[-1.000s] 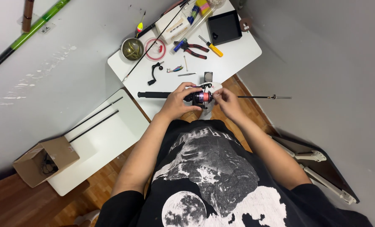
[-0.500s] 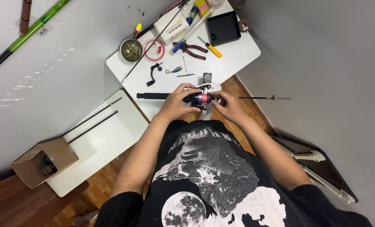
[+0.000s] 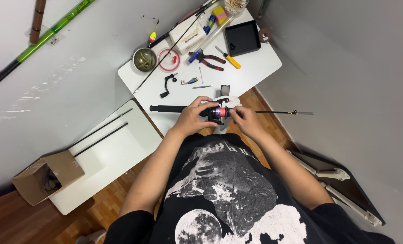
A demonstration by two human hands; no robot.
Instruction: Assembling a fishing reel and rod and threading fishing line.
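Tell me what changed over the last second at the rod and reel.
Almost nothing. The left hand still grips the black fishing reel on the fishing rod, and the right hand stays at the reel's spool side; only the view drifted slightly. The pliers, black tray and small bowl on the white table lie as before.

The left hand and right hand cover much of the spinning reel, so its body is hard to read. At the top edge, a jar and green pole are cut off. The small lure mid-table is too tiny to detail.
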